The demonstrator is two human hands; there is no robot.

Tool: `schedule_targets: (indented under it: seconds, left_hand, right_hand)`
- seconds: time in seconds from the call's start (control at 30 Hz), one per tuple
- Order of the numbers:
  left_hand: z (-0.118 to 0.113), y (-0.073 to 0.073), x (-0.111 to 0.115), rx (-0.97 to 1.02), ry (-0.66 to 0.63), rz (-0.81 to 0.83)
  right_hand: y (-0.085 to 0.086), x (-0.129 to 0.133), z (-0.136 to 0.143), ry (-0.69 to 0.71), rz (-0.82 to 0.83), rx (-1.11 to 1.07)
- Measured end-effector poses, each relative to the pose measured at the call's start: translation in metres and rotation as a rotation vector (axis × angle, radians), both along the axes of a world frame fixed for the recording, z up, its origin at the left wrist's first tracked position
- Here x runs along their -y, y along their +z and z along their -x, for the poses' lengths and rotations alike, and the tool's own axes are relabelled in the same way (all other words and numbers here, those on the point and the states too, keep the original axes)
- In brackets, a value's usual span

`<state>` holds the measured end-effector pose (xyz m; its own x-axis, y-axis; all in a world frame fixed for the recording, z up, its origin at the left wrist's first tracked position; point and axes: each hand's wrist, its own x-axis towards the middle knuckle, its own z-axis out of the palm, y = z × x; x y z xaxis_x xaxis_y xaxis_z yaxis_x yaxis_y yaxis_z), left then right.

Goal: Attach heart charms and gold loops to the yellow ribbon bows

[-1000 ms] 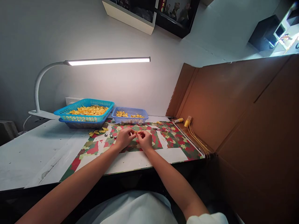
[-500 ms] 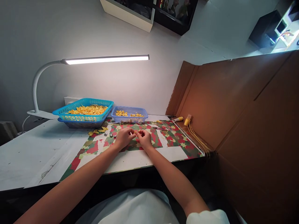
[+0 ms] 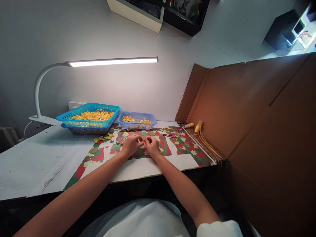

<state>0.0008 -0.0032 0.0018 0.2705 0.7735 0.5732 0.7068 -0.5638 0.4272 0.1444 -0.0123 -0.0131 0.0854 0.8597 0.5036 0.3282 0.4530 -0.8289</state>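
Note:
My left hand (image 3: 132, 144) and my right hand (image 3: 152, 145) meet over the patterned sheet on the table, fingertips pinched together. Between them is a small yellow-gold piece (image 3: 144, 139), mostly hidden by the fingers, which both hands seem to grip. Left of my left hand lie small round metal pieces (image 3: 117, 142) and a few yellow bows (image 3: 98, 139). Behind the hands, a blue-violet basket (image 3: 137, 126) holds two groups of small yellow pieces. A pair of red-handled scissors or tweezers (image 3: 168, 135) rests to the right.
A turquoise basket (image 3: 87, 124) full of yellow bows stands at the back left on a darker blue one. A white lamp (image 3: 113, 62) reaches over the table. Cardboard (image 3: 247, 98) walls the right side, with gold cords (image 3: 208, 144) and a yellow spool (image 3: 189, 125) beside it.

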Motion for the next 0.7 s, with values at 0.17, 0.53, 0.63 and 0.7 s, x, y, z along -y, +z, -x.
schedule_targets:
  seconds: [0.17,0.53,0.63,0.7]
  left_hand:
    - [-0.0025,-0.0019,-0.0027,-0.021,0.007,0.036]
    - [-0.0051,0.0005,-0.0028,-0.050,0.041,0.114]
    - [-0.0049,0.0005,-0.0033,-0.057,0.044,0.135]
    - [-0.0046,0.0002,-0.0038,-0.060,0.044,0.152]
  right_hand:
    - [0.0008,-0.0002,-0.0003,-0.052,-0.025,0.040]
    - [-0.0027,-0.0045,-0.0014,-0.048,-0.011,0.011]
    - [-0.0047,-0.0064,-0.0017,-0.041,-0.005,-0.015]
    - [-0.0060,-0.0082,-0.0025,-0.043,-0.001,-0.034]
